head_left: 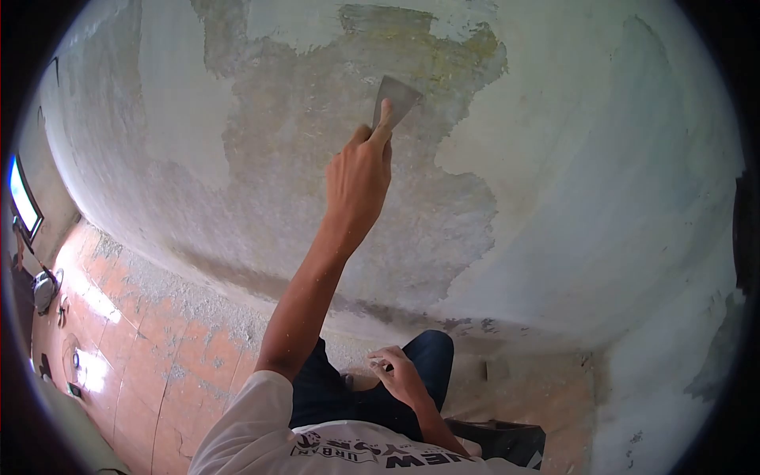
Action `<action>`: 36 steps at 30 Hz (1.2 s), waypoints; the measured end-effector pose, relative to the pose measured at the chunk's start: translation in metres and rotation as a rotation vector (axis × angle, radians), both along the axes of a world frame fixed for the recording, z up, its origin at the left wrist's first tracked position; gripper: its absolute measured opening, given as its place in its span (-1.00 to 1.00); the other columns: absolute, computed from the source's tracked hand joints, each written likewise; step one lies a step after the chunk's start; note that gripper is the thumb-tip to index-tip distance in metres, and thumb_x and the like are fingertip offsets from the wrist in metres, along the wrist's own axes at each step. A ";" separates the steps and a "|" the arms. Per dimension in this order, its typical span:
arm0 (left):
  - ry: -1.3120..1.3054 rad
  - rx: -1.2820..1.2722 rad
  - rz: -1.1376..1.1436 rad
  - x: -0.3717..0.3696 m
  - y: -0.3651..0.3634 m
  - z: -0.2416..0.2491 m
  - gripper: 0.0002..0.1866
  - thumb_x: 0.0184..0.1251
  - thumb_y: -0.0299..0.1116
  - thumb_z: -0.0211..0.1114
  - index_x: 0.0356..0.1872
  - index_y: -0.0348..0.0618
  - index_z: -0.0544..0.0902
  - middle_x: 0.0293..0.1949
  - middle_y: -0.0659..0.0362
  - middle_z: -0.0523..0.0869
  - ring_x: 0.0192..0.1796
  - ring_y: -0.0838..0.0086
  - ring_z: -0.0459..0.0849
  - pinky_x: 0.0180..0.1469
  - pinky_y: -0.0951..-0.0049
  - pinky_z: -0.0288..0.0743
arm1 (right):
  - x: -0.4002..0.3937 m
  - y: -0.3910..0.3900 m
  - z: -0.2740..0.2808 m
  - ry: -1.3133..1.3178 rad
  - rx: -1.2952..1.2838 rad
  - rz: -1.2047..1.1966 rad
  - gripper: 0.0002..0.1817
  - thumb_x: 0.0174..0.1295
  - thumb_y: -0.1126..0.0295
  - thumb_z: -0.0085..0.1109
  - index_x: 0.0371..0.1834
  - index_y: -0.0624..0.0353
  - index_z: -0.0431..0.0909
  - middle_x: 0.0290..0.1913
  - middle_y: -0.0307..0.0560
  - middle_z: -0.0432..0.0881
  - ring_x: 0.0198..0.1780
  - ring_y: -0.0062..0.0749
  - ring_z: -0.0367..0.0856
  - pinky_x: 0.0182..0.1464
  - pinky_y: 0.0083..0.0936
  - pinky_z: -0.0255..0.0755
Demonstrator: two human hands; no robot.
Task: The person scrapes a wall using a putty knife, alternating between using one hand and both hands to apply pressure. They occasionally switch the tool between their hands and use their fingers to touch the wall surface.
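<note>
One hand (359, 184) is raised on an outstretched arm and grips a scraper (393, 100), with the forefinger laid along the back of the blade, likely to press it flat. From this head-down view it is hard to say which of the person's hands this is; by its place in the frame it reads as the left. The blade's edge touches the wall (602, 198) near the top of a large patch (348, 182) where the pale paint is gone and grey, mottled plaster shows. Traces of yellowish residue lie just above the blade.

The other hand (400, 372), read as the right, rests low by the person's knee, fingers loosely curled; whether it holds anything small cannot be told. The person wears dark jeans and a white T-shirt with printed lettering.

Below the wall, a floor (158, 356) of reddish tiles is strewn with pale dust and flakes, thickest along the foot of the wall. A dark object (507, 439) lies beside the person's leg. At far left a bright window (22, 202) lets in light.
</note>
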State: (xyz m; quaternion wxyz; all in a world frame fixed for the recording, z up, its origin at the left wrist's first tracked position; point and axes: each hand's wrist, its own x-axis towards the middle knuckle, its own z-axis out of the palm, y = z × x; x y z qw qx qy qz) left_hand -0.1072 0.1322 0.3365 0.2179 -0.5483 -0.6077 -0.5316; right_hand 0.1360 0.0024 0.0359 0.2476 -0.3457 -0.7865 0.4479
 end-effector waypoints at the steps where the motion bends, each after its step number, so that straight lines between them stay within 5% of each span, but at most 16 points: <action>1: 0.028 -0.026 0.017 0.001 0.001 0.008 -0.45 0.75 -0.43 0.32 0.67 0.06 0.63 -0.24 -0.03 0.76 -0.36 0.06 0.74 -0.24 0.01 0.61 | 0.002 0.003 0.001 -0.002 0.001 0.005 -0.72 0.62 0.34 0.42 0.30 0.13 0.79 0.24 0.10 0.69 0.07 -0.18 0.91 0.07 -0.31 0.84; 30: 0.058 -0.052 0.069 0.025 0.001 0.011 -0.46 0.74 -0.39 0.34 0.66 0.09 0.65 -0.25 0.02 0.78 -0.34 0.06 0.81 -0.28 0.00 0.63 | 0.007 0.014 0.008 -0.016 0.003 -0.028 -0.74 0.63 0.34 0.40 0.27 0.15 0.79 0.22 0.13 0.70 0.07 -0.17 0.92 0.03 -0.32 0.84; 36: -0.002 0.022 0.012 0.022 0.010 0.048 -0.49 0.76 -0.40 0.31 0.64 0.06 0.67 -0.24 -0.01 0.78 -0.33 0.02 0.79 -0.24 -0.06 0.62 | 0.014 0.014 0.007 -0.010 0.041 -0.059 -0.74 0.63 0.34 0.40 0.27 0.16 0.79 0.21 0.13 0.70 0.07 -0.16 0.92 0.00 -0.33 0.85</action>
